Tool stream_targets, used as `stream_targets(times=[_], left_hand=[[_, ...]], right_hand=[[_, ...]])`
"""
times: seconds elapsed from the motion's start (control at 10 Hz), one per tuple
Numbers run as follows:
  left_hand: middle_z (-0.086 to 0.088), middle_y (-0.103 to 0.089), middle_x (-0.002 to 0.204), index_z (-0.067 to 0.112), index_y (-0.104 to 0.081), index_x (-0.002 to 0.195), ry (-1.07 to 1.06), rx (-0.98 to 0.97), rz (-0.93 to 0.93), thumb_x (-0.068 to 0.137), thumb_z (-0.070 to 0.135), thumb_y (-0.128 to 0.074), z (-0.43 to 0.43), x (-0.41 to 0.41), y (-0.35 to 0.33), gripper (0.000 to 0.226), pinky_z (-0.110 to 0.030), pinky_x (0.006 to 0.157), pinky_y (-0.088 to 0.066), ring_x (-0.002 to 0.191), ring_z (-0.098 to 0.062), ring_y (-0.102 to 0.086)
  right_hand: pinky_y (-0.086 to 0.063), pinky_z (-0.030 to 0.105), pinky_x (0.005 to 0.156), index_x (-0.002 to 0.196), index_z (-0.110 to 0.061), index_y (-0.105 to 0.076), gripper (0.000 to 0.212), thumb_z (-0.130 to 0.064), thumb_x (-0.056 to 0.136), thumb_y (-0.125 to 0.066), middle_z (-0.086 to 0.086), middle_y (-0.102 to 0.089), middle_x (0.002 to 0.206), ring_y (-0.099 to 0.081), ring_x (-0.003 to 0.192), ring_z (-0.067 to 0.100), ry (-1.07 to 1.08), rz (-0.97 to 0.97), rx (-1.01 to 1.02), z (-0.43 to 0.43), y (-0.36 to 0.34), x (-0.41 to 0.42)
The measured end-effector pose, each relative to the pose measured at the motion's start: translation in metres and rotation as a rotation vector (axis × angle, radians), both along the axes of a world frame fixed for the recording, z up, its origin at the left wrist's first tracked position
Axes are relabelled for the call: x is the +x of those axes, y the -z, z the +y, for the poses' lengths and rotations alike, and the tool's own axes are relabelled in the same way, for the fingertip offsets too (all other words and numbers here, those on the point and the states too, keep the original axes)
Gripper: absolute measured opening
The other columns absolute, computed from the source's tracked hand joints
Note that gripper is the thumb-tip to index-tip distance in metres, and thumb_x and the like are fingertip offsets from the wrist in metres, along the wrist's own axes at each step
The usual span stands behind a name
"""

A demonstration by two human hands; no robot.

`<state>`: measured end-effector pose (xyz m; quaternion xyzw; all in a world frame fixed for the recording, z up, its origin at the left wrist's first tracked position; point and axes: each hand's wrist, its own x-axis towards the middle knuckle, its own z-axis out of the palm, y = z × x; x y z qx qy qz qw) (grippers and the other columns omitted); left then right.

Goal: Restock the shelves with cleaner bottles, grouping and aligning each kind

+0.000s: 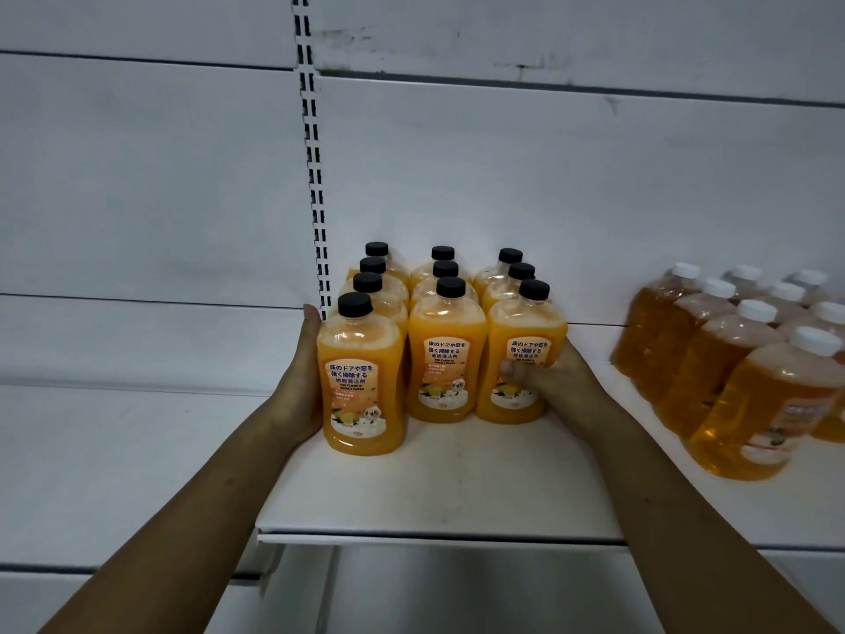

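White steel shelving fills your view: a plain back panel (503,176) beyond both grips, and a slotted upright (315,176) rising just above your left grip. The shelf (457,487) runs under both forearms and carries all the stock in sight.

Between your two grips stands the block of black-capped floor-cleaner bottles (446,350), opaque orange, labels toward you. It has three files running back to the panel, four deep on your left grip's side and three deep in the other two. Well out beyond your right grip sits a separate group of white-capped bottles (731,372), clearer amber, also packed in rows. The two kinds are already kept apart, so I judge the grouping on this shelf largely done.

What is left, as far as I can tell, is the aligning. The front-left bottle (361,382) stands nearer you than the front-right bottle (526,322) and its middle neighbour, so the front line is stepped. A wide stretch of shelf also lies between your right grip and the white-capped group. Whether more stock waits out of view cannot be told.

Your left grip (304,377) lies flat against the outer side of the front-left bottle, fingers straight and pointing toward the panel, pressing rather than wrapping. Your right grip (562,382) is curled round the front-right bottle, its thumb (510,370) laid across the label and the fingers hidden behind the far side. Both forearms reach in low over the shelf edge.
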<state>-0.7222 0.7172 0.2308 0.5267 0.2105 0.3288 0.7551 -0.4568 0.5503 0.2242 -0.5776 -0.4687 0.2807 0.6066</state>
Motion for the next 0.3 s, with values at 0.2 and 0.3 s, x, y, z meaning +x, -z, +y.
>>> stream_targets(times=[0.2,0.3], left_hand=[[-0.006,-0.08,0.113,0.03,-0.064,0.129,-0.069,0.084,0.075,0.084,0.077,-0.031,-0.01,-0.005,-0.009,0.073,-0.037,0.077,-0.065,0.105,-0.027,-0.077],[0.001,-0.065,0.145,0.037,-0.053,0.148,-0.235,0.247,0.08,0.079,0.091,-0.048,-0.006,-0.023,-0.023,0.088,-0.053,0.11,-0.05,0.134,-0.027,-0.061]], right_hand=[[-0.062,0.046,0.095,0.158,-0.034,-0.034,0.115,-0.055,0.062,-0.094,-0.003,-0.063,0.145,-0.068,0.123,0.02,0.111,0.012,0.046,-0.007,-0.005,-0.005],[-0.057,0.036,0.099,0.162,-0.042,-0.023,0.125,-0.076,0.059,-0.085,0.0,-0.04,0.165,-0.051,0.141,0.02,0.232,0.029,0.12,-0.02,-0.019,-0.006]])
